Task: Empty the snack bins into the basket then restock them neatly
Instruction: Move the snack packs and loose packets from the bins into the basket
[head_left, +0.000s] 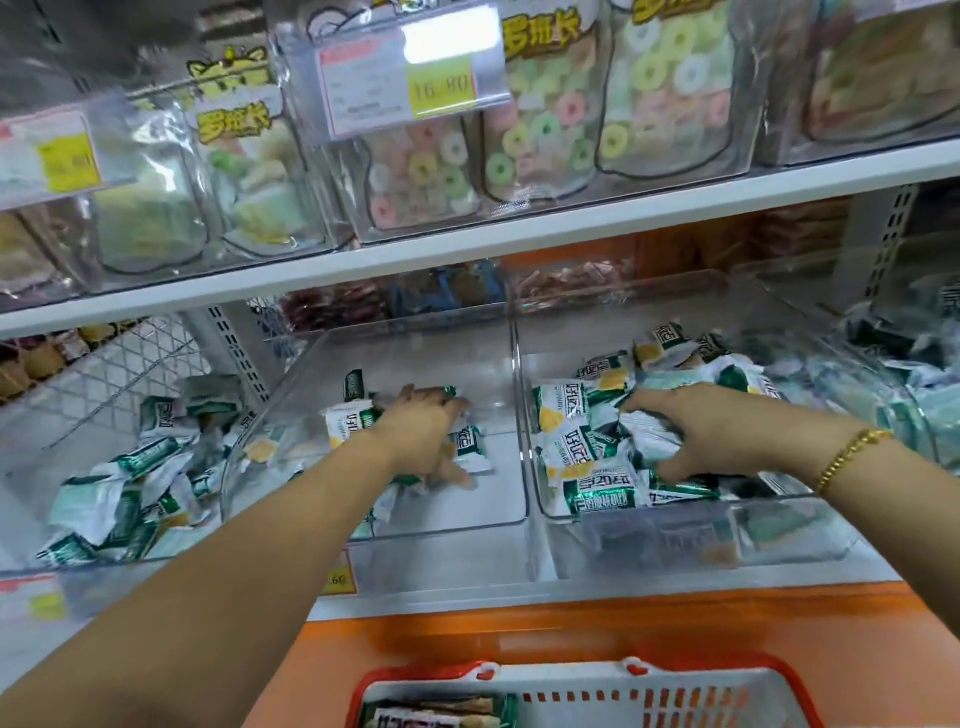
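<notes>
Two clear plastic bins sit side by side on the lower shelf. In the middle bin (483, 525), my left hand (423, 434) grips a few green-and-white snack packets (350, 421), and little else lies on the bin's floor. In the right bin (524, 395), my right hand (711, 431) reaches into a pile of the same packets (582, 441), fingers curled round some of them. A red and white basket (582, 691) stands below at the bottom edge, with some packets (436, 714) in its left end.
A further bin (130, 564) to the left and one at far right (914, 410) hold more packets. The white upper shelf (571, 228) overhangs the bins and carries clear boxes of candy bags with price tags. An orange ledge (597, 623) lies between shelf and basket.
</notes>
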